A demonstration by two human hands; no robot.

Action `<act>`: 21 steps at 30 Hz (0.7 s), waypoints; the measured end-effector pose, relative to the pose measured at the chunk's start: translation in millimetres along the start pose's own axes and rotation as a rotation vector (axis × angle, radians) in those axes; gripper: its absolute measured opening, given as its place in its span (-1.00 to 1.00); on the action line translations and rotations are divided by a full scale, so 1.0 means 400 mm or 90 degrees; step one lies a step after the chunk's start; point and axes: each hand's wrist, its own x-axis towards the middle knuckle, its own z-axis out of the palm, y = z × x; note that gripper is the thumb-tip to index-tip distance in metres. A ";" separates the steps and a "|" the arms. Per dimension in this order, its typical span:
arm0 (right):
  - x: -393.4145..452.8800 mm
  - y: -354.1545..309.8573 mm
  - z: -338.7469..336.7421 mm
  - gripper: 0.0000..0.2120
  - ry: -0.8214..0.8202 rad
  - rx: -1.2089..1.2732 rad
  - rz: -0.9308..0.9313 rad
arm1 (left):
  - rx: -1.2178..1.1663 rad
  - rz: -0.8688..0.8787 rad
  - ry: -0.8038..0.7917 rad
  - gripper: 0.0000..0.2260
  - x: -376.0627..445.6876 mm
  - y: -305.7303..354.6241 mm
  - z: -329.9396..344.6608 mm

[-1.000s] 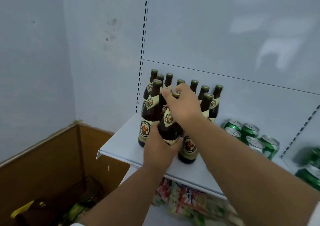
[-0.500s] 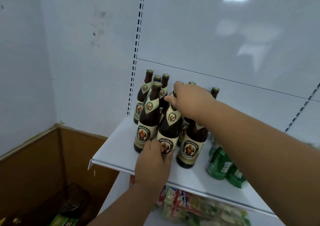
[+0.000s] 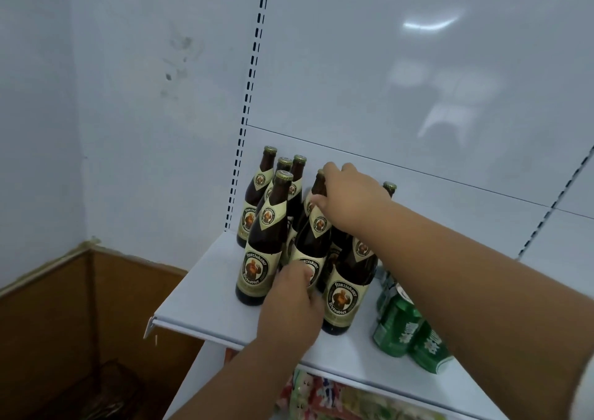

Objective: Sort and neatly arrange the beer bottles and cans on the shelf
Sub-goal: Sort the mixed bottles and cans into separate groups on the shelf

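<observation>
Several brown beer bottles (image 3: 262, 246) with cream labels stand clustered at the left end of a white shelf (image 3: 199, 294). My left hand (image 3: 291, 307) grips the base of the middle front bottle (image 3: 316, 233). My right hand (image 3: 348, 194) reaches over from the right and holds the neck of that same bottle, its fingers also over the tops of the bottles behind. Another front bottle (image 3: 345, 294) stands just to the right of my left hand. Green beer cans (image 3: 401, 326) stand to the right of the bottles, partly hidden by my right forearm.
The shelf's white back panel (image 3: 418, 98) and a slotted upright (image 3: 247, 98) rise behind the bottles. Colourful snack packets (image 3: 324, 397) lie on the lower shelf. A brown wooden panel (image 3: 64, 307) and a dark box on the floor sit at lower left.
My view has drawn closer to the shelf. My right hand has slid back over the bottle tops, and my left hand has stayed at the base of the middle front bottle.
</observation>
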 end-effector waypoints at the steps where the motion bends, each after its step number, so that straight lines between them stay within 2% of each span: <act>1: -0.008 0.005 -0.006 -0.65 0.031 -0.009 -0.021 | -0.007 0.011 0.012 -0.79 0.002 0.015 -0.005; 6: -0.071 0.065 -0.079 -0.71 0.173 -0.076 -0.129 | 0.013 0.088 0.099 -0.79 0.018 0.132 -0.040; 11: -0.209 0.236 -0.160 -0.68 0.240 -0.100 -0.102 | 0.034 0.224 0.173 -0.84 -0.020 0.296 0.011; 17: -0.480 0.559 -0.203 -0.68 0.235 -0.134 -0.017 | 0.019 0.377 0.133 -0.81 -0.186 0.539 0.258; 21: -0.695 0.819 -0.222 -0.68 0.203 -0.169 0.060 | -0.031 0.403 0.041 -0.79 -0.315 0.710 0.483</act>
